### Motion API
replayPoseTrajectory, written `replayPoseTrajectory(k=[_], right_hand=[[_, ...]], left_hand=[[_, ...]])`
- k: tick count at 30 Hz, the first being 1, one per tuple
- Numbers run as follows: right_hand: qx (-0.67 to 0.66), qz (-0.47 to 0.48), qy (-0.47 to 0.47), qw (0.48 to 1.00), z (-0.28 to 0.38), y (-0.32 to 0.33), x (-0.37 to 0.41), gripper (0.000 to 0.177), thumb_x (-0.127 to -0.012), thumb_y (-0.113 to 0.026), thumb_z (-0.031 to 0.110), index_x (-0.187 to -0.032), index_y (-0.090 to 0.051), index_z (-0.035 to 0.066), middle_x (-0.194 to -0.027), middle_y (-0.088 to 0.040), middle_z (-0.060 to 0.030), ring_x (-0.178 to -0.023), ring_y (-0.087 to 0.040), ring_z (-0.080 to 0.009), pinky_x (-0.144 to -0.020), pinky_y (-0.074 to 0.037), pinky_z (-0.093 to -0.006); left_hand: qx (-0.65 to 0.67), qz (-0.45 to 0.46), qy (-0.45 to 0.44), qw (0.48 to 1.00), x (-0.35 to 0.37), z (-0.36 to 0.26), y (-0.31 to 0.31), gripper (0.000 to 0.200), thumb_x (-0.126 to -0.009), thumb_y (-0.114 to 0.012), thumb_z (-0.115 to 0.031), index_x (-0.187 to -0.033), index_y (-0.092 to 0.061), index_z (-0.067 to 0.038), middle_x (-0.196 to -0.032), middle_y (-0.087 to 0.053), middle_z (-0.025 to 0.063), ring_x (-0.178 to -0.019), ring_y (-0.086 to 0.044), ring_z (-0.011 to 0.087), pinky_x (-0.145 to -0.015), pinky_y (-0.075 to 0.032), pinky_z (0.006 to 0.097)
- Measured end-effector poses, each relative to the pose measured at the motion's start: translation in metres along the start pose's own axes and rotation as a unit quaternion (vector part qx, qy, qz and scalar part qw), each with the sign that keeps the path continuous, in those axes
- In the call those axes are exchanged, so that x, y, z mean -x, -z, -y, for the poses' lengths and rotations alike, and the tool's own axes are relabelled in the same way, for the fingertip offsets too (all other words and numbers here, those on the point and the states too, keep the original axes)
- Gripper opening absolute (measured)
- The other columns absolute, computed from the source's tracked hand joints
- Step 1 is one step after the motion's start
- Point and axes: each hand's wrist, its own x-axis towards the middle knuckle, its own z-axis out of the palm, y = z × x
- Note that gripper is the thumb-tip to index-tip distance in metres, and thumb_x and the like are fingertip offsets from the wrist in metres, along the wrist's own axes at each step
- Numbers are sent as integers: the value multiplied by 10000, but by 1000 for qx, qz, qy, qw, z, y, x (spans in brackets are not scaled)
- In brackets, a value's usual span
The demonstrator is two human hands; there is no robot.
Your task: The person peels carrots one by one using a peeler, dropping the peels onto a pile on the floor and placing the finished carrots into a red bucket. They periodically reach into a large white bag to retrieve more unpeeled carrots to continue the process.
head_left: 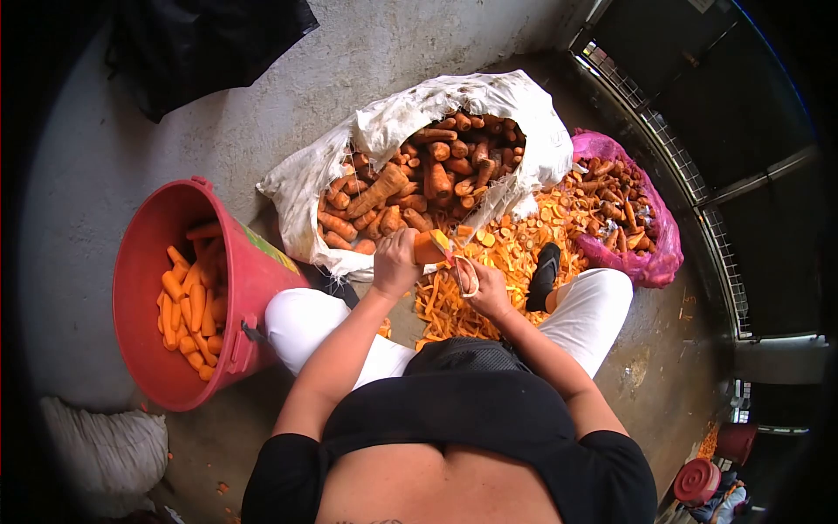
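Note:
My left hand (397, 262) is closed around a thick, bright orange carrot (429, 247), whose free end points right. Close to that end, my right hand (487, 288) grips a small tool (453, 260) with a pinkish part; its exact shape is hard to make out. Beneath and beyond both hands lies a heap of orange peelings and cut carrot pieces (502, 249). An open white sack (327, 144) full of unpeeled carrots (436, 181) lies just past my hands.
A red bucket (131, 327) with peeled carrots (194, 307) stands tilted at left. At right is a pink mesh bag (661, 253) of carrot pieces. A black bag (201, 48) hangs on the wall; a white sack (109, 445) lies lower left. A red lidded container (697, 481) is lower right.

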Motion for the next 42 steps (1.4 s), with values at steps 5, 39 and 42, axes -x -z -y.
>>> replayPoseTrajectory(k=[5, 39, 42], right_hand=[[24, -1, -12, 1000, -16, -5, -3, 280, -884, -571, 338, -1046, -668, 132, -760, -651, -162, -686, -652, -325, -617, -518, -388], [-225, -18, -394, 891, -165, -12, 5, 500, -930, -531, 445, -1164, -569, 5, -580, -470, -31, -457, -432, -125, -461, -347, -294], [-140, 0, -381, 914, -142, -12, -2, 547, -916, -548, 479, -1178, -565, 0, -578, -468, -30, -458, -435, -115, -445, -331, -290]], left_hand=[[29, 29, 21, 999, 0, -2, 3, 286, -687, -679, -105, -918, -518, -55, -850, -601, 129, -823, -599, 345, -736, -474, 417], [-70, 190, 172, 964, -2, 1, 10, 615, -693, -770, -230, -1174, -430, -53, -1056, -523, 173, -953, -589, 385, -796, -478, 473], [70, 163, 252, 951, -5, 7, 7, 611, -683, -767, -213, -1195, -466, -69, -1055, -574, 169, -933, -603, 366, -785, -496, 432]])
